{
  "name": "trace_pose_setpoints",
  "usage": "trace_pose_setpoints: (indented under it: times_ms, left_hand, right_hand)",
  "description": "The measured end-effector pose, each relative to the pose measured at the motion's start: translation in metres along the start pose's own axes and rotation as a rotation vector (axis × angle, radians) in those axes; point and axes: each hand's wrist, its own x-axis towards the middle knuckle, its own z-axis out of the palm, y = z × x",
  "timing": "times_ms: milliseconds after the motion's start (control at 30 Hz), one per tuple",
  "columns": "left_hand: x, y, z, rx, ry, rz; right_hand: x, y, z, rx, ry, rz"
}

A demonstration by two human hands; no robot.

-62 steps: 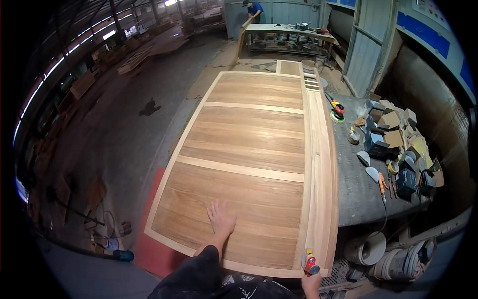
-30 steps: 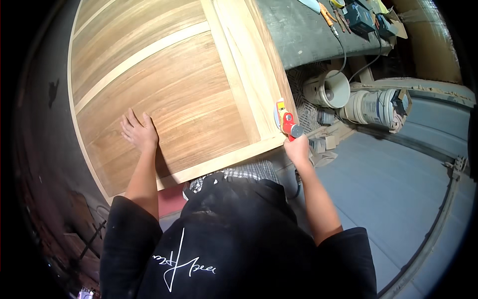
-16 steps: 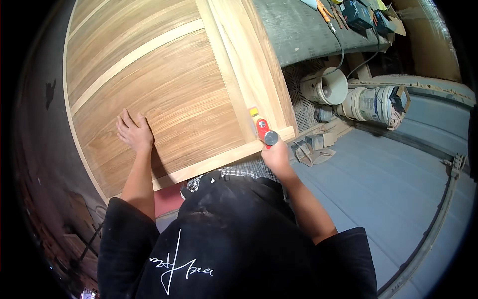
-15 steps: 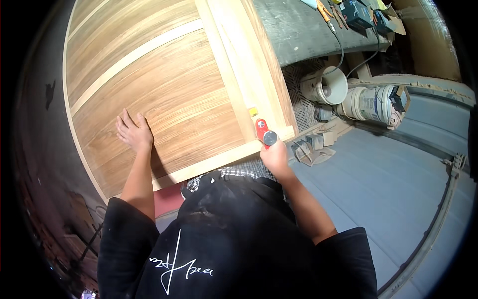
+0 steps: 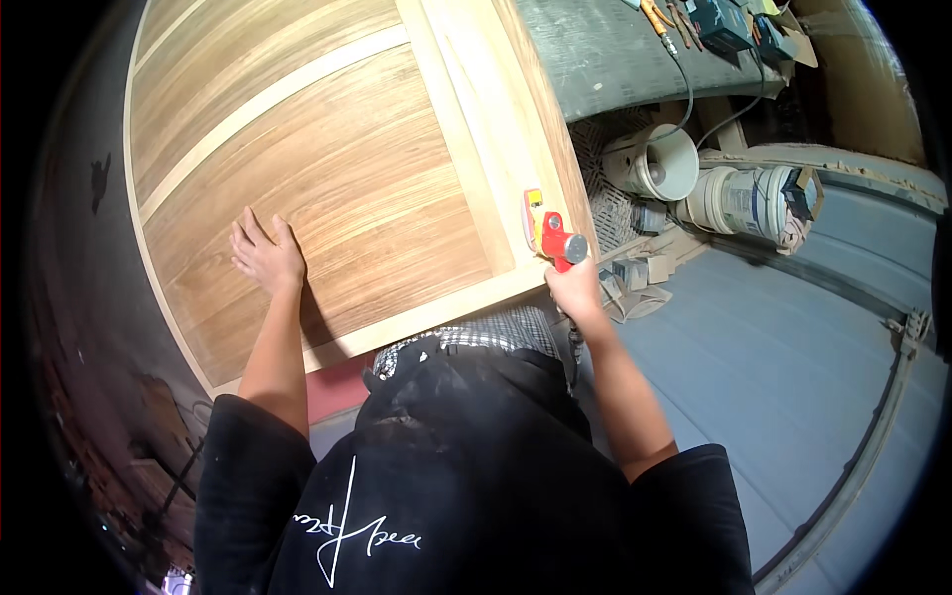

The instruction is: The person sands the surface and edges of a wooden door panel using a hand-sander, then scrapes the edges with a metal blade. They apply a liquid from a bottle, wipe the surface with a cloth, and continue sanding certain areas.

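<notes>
A large wooden panel [image 5: 377, 188], with brown boards set in paler framing strips, lies in front of me. My left hand [image 5: 268, 255] rests flat on its brown boards near the left side, fingers spread and holding nothing. At the panel's near right corner, my right hand [image 5: 575, 288] is wrapped round the handle of a red nail gun [image 5: 553, 233] with a round grey cap and a yellow label. The nail gun is over the pale right-hand framing strip [image 5: 496, 129]. Whether its nose touches the wood cannot be made out.
A dark green workbench [image 5: 605, 59] stands beyond the panel's right edge, with pliers [image 5: 682, 25], boxes [image 5: 721, 25] and an orange-handled tool [image 5: 654, 15] trailing a hose. Below it are a white bucket [image 5: 620, 164], another bucket [image 5: 734, 203] lying tilted, and small blocks [image 5: 630, 273].
My right hand has moved the nail gun to the right and slightly away from me, turning it so more of its red body shows. My left hand has stayed flat in place.
</notes>
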Motion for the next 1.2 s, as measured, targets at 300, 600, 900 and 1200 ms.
trace_pose_setpoints:
  times_ms: [300,600,900,1200]
  left_hand:
    - [0.0,-0.003,0.004,0.003,-0.001,0.0]
    - [0.0,0.001,0.004,0.001,0.009,0.017]
    - [0.002,0.0,0.005,0.004,0.002,0.029]
    - [0.001,-0.006,0.008,-0.014,0.029,0.045]
  right_hand:
    - [-0.009,0.005,0.007,0.033,-0.178,0.067]
    - [-0.008,0.007,0.008,0.225,-0.339,0.093]
    - [-0.031,0.005,0.021,-0.016,-0.15,-0.105]
    - [-0.087,0.006,0.024,-0.424,-0.188,-0.107]
